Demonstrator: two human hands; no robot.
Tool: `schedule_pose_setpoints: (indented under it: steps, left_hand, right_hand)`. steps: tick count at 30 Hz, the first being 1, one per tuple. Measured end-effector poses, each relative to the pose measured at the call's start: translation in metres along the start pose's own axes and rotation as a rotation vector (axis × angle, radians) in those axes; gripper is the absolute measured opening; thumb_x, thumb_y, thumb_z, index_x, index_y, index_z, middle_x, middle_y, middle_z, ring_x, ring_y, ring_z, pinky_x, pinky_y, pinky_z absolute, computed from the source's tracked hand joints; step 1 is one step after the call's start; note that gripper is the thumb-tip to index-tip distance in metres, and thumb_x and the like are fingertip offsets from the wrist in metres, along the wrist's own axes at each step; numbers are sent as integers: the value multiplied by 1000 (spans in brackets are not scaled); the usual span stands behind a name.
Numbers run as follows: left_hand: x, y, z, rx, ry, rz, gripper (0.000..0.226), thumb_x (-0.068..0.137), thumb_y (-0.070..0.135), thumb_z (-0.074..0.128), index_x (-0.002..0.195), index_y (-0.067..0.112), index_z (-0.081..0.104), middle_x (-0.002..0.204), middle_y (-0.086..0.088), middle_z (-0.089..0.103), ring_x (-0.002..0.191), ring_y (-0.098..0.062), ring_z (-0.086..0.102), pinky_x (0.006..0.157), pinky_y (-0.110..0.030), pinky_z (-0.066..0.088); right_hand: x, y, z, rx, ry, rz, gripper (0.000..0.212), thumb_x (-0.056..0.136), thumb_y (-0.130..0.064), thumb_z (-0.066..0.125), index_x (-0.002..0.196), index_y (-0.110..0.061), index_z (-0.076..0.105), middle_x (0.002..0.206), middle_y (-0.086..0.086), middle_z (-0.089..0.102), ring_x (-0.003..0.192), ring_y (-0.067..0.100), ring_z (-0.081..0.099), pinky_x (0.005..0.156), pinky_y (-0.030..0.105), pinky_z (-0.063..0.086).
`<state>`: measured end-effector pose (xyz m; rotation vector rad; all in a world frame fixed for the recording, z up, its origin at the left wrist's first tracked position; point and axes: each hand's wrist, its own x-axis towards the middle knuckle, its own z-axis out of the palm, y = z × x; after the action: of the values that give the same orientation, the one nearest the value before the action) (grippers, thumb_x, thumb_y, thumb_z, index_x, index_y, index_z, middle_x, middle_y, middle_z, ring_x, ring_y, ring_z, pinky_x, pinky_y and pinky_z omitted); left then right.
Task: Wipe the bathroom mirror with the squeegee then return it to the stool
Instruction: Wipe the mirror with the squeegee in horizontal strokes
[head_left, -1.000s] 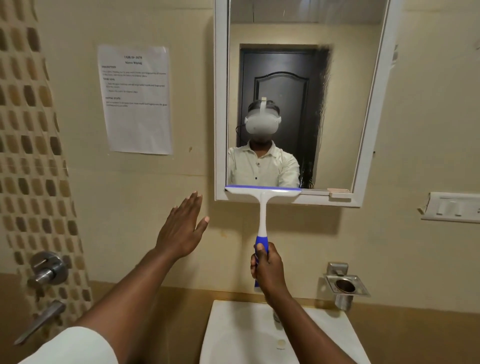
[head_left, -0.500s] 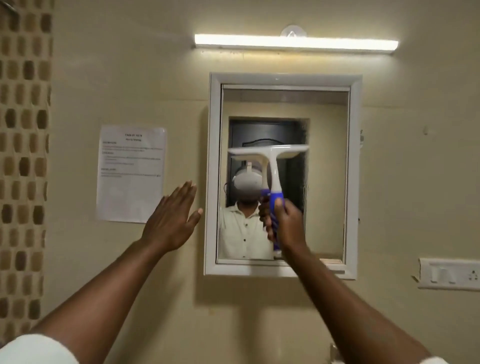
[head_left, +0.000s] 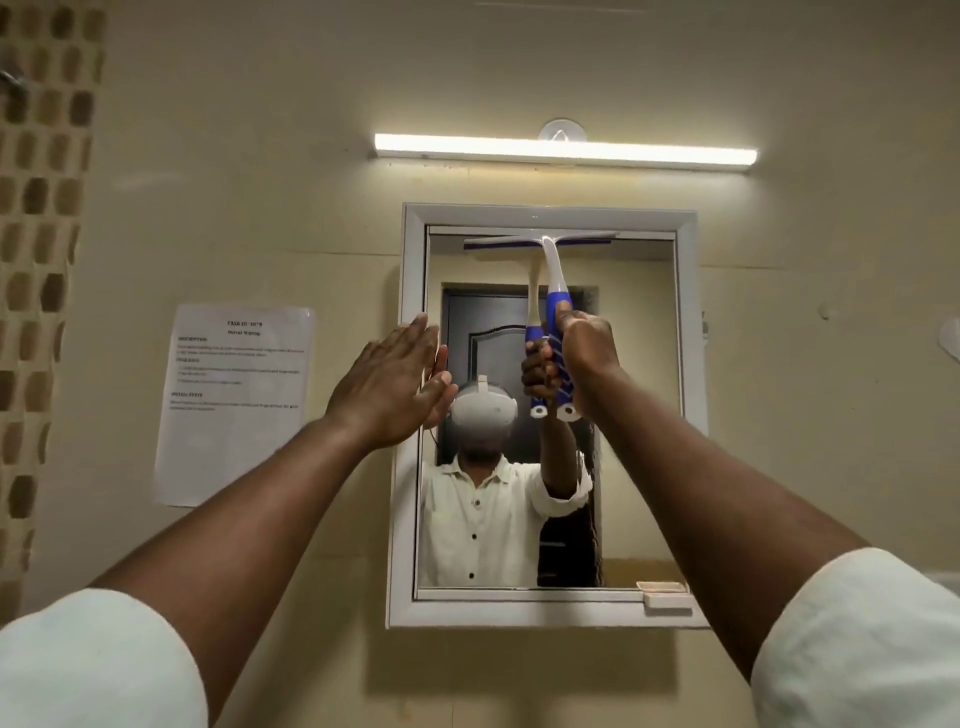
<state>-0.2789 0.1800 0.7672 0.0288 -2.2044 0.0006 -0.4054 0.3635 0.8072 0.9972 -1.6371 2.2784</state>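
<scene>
Gripping the blue part of the squeegee (head_left: 555, 291) handle, the right hand (head_left: 589, 353) had its fingers curled tight around it, arm stretched up and forward. The tool stood upright, handle down, and its long blade lay level across the very top of the mirror (head_left: 639, 415), just under the upper edge of the white frame (head_left: 548, 214); whether the rubber actually pressed on the glass I could not tell for sure, though blade and reflection met. The left hand (head_left: 392, 379) was raised beside it with fingers straight and together, palm toward the wall, holding nothing, hovering over the frame's left edge. The only thing like a container was a small pale dish (head_left: 666, 598) sitting on the frame's lower right corner, and what lay in it was too small to make out. Above the mirror a tube light (head_left: 563, 151) glowed, and a printed sheet (head_left: 234, 405) hung on the wall to the left.
</scene>
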Motion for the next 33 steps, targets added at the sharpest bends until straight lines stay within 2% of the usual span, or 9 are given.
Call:
schedule_pose_setpoints:
  steps: [5, 9, 13, 18, 23, 30, 33]
  left_hand:
    - [6, -5, 2, 14, 16, 2, 62, 97, 44, 29, 150, 25, 3, 159, 7, -6, 146, -8, -5, 117, -32, 0]
    - [3, -10, 9, 23, 13, 3, 62, 97, 44, 28, 150, 25, 2, 159, 7, -6, 146, -9, -4, 117, -33, 1]
    - [-2, -13, 18, 23, 3, 7, 62, 98, 45, 27, 150, 25, 0, 159, 7, -7, 146, -9, -5, 117, -33, 1]
    - [-11, -14, 25, 18, -13, 4, 62, 98, 45, 27, 150, 25, 0, 159, 6, -7, 146, -10, -5, 117, -33, 0]
    - [-25, -11, 31, 12, -35, 10, 63, 97, 46, 28, 150, 25, 0, 159, 7, -7, 146, -9, -5, 116, -32, 0]
    - [-48, -2, 35, -11, -73, -3, 62, 97, 45, 29, 150, 24, 5, 160, 5, -4, 147, -11, -3, 117, -34, 2]
    - [-60, 5, 38, -22, -90, -1, 62, 97, 45, 30, 150, 23, 7, 160, 4, -2, 147, -12, -1, 117, -35, 2]
  right_hand:
    - [1, 7, 2, 10, 31, -37, 37, 94, -29, 39, 112, 0, 52, 58, 3, 49, 48, 17, 44, 47, 28, 40]
    - [5, 19, 2, 45, 40, -13, 45, 88, -31, 40, 118, 1, 52, 59, 2, 48, 47, 16, 44, 48, 27, 39]
    - [9, 16, 2, 30, 30, -2, 37, 88, -35, 40, 107, -6, 52, 57, 1, 48, 46, 15, 43, 47, 26, 39]
    - [9, 18, -2, 9, 5, 29, 43, 78, -38, 40, 107, -8, 51, 57, 0, 49, 46, 15, 44, 48, 27, 39]
    - [-8, 39, -9, 23, 8, 2, 37, 94, -36, 38, 106, -4, 53, 60, 2, 48, 46, 15, 43, 47, 26, 38]
    - [-55, 75, -23, -35, 25, 37, 44, 97, -37, 38, 115, 0, 51, 63, 5, 50, 50, 16, 42, 47, 27, 37]
    - [-84, 96, -28, -73, 64, 57, 44, 98, -36, 36, 112, 1, 53, 64, 5, 50, 48, 14, 42, 45, 27, 36]
